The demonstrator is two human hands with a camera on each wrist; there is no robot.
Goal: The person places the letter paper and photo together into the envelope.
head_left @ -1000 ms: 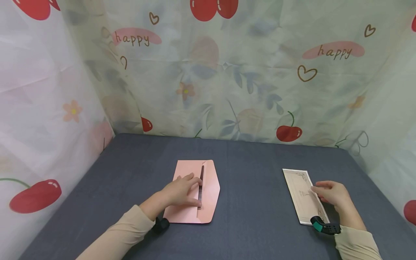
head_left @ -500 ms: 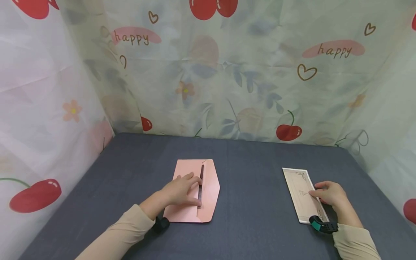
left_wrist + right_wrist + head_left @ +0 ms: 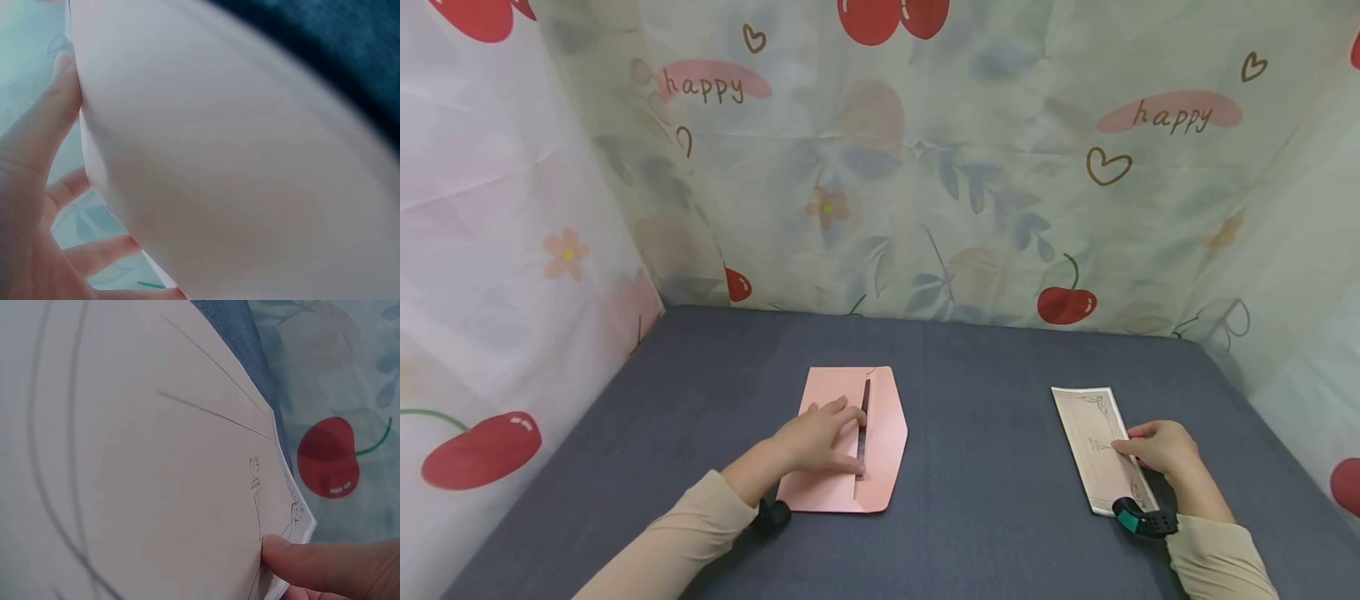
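A pink envelope (image 3: 884,442) lies on the table left of centre, its pointed flap unfolded to the right. Across it rests my left hand (image 3: 816,440), thumb and fingertips squeezing the edge of the pocket so that a dark slit gapes. The left wrist view shows the pale, bowed envelope panel (image 3: 237,137) between the thumb and spread fingers of my left hand (image 3: 37,187). At the right, my right hand (image 3: 1167,452) pinches the long edge of a cream card (image 3: 1086,437) with printed corner ornaments, thumb on top. The fingers beneath the card are mostly hidden.
The table (image 3: 970,475) has a dark grey cloth. A white curtain (image 3: 1000,100) printed with cherries and "happy" stands behind it and at both sides. Black wristbands are on both wrists; the right band (image 3: 1144,521) overlaps the card's near corner.
My right hand has shifted slightly left, its thumb further onto the card's face, and now grips the edge. The card's far right corner has moved slightly right. My left hand and the envelope stay put.
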